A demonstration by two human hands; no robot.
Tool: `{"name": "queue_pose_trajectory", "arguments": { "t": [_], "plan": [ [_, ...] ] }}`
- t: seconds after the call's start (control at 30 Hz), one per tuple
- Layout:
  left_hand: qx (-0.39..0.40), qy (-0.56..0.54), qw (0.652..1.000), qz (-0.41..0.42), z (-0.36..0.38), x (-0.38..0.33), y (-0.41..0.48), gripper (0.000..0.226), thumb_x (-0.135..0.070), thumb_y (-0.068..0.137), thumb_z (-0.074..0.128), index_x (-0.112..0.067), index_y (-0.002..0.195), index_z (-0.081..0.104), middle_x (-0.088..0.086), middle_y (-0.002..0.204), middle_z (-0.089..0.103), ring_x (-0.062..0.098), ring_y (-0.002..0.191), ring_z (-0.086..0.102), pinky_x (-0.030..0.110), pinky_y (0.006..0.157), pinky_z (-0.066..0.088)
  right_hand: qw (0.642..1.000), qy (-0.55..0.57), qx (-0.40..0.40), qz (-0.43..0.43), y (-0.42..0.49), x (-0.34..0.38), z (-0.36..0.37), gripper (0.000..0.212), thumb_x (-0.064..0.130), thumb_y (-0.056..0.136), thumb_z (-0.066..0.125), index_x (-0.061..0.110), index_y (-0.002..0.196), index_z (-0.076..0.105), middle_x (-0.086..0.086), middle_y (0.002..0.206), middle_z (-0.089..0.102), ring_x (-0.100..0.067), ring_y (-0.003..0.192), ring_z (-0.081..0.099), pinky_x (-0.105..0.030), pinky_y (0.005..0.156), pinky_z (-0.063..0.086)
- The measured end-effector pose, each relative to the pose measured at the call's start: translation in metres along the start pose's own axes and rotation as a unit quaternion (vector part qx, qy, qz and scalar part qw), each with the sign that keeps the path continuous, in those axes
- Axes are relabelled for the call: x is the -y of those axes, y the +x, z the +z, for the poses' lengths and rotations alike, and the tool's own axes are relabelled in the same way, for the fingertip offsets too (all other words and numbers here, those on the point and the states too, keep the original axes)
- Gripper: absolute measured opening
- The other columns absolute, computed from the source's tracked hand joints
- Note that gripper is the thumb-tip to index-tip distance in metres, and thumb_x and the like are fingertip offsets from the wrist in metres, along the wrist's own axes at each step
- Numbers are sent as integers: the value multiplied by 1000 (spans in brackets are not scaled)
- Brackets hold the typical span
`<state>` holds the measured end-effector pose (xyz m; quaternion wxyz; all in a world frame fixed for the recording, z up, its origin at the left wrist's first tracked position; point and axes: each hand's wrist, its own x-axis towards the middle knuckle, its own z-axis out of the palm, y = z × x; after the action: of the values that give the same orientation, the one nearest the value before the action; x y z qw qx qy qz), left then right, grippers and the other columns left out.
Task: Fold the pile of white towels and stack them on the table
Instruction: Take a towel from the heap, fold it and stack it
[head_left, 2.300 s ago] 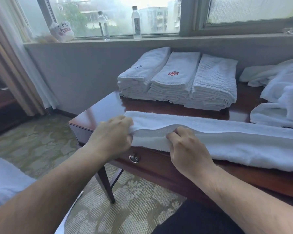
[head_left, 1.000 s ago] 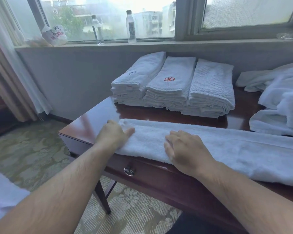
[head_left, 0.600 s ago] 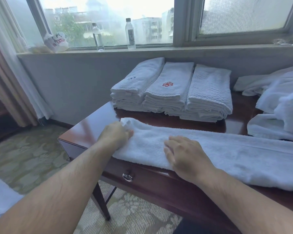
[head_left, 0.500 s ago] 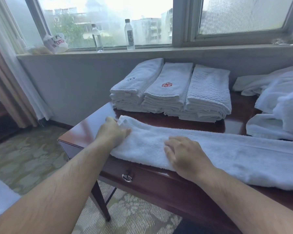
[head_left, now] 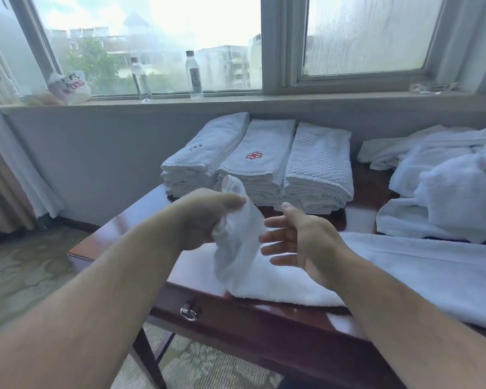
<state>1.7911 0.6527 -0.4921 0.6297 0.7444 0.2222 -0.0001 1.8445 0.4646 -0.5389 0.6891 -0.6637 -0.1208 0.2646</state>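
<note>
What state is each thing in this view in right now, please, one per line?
long towel: lying along the table, left end lifted
left hand: grips the lifted end
right hand: fingers spread, holds nothing
folded towels: three neat stacks, side by side
unfolded pile: crumpled, unfolded
two bottles: upright on the sill
table: drawer closed

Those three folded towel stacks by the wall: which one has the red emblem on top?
The middle stack. The left stack bears a small dark mark, and the right stack is plain waffle weave.

L hand (head_left: 205,217) grips towel end (head_left: 237,237) (raised); R hand (head_left: 298,242) open beside.
</note>
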Motion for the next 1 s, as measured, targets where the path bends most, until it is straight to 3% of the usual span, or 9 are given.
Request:
{"name": "queue_pose_trajectory", "arguments": {
  "t": [0.07,0.17,0.2,0.33,0.47,0.57,0.67,0.8,1.0],
  "plan": [
    [41,-28,999,16,33,-19,-1,32,-21,97,64,3,119,63,18,99,74,23,75,75,31,59,58,996,71,33,42,-5,12,-18,72,62,102,35,-1,116,67,-22,106,74,-36,90,74,-42,74,59],
    [113,-54,992,16,87,-38,-3,36,-22,97,63,4,123,60,20,108,71,30,93,72,42,85,59,988,146,39,34,-15,20,-64,93,74,96,27,-7,123,64,-26,117,70,-40,104,71,-48,85,61],
    [128,-58,990,16,103,-42,-3,35,-22,97,65,3,121,61,19,106,71,30,92,71,41,85,58,985,167,30,26,-20,20,-82,97,77,94,28,-8,125,63,-28,121,68,-41,110,69,-50,89,59],
    [177,-47,983,32,161,-50,-2,17,-21,95,68,-6,102,67,11,92,66,23,81,63,33,72,50,978,206,17,2,-47,18,-143,107,86,84,36,-7,128,63,-31,132,61,-44,122,62,-53,95,56],
    [212,-13,976,41,205,-54,0,23,-29,94,66,-10,106,69,3,82,63,16,68,56,25,61,46,974,217,65,0,-67,15,-178,112,91,81,40,-3,139,56,-27,147,50,-41,137,49,-53,109,45],
    [183,87,973,112,218,-50,3,26,-34,99,51,-11,96,63,4,89,63,20,79,57,32,72,46,959,277,52,40,-69,1,-194,114,91,82,34,-2,145,49,-26,149,48,-44,138,47,-56,117,32],
    [45,279,923,263,199,-26,11,26,-25,102,42,-10,87,58,5,92,63,24,91,57,34,77,45,968,236,-32,76,-66,-14,-203,89,72,94,39,-5,133,61,-27,132,62,-39,122,62,-50,99,49],
    [19,362,888,282,168,7,17,36,-29,102,39,-27,127,65,-3,132,62,20,127,49,44,109,38,986,80,-120,80,-59,-12,-191,26,17,100,61,-1,116,70,-17,96,77,-28,83,76,-36,67,61],
    [31,364,868,337,179,21,4,41,-33,104,40,-35,143,51,-14,148,48,11,141,27,34,120,19,981,97,-164,40,-76,-8,-210,26,4,101,53,-6,120,66,-22,113,73,-32,101,73,-36,70,60]
  ]
}}
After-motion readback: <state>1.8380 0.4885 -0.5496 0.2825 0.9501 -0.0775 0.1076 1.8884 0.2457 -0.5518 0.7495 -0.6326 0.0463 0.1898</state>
